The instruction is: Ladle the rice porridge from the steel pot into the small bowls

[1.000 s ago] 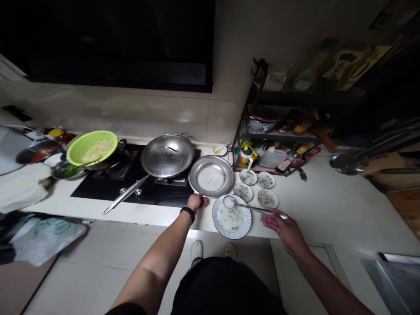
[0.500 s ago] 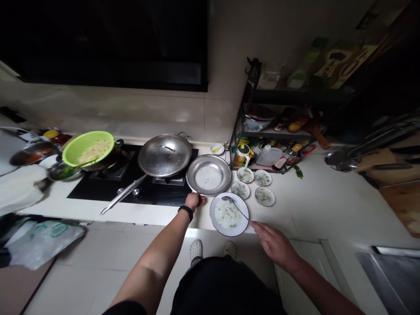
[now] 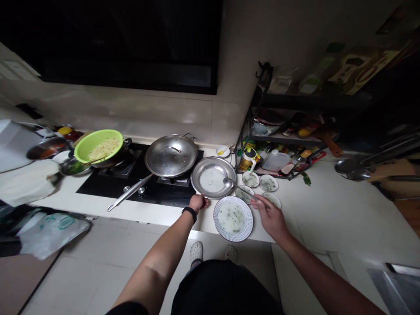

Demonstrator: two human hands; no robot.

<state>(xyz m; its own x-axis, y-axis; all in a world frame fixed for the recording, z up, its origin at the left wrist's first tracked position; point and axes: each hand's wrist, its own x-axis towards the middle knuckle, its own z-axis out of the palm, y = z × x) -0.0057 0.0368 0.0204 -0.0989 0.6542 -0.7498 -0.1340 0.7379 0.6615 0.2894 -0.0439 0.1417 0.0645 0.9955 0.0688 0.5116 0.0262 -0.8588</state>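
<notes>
My left hand is closed at the near rim of a shallow metal basin that holds a thin white liquid. In my right hand is a metal spoon, its bowl over the basin's right side. Just below the spoon, near the counter edge, a striped plate carries a pale, milky mixture with green bits. Several small dishes with a similar mixture, such as this small dish, stand right of the basin; my right hand partly covers the nearest ones.
A lidded pan sits on the black stove, its long handle pointing toward me. Left of it is a green bowl of pale shreds. A rack of bottles and jars stands at the back right. A small white dish lies behind the basin.
My right hand has taken hold of the spoon and lifted it from the striped plate to over the metal basin. My left hand stays at the basin's rim. The view has shifted slightly.
</notes>
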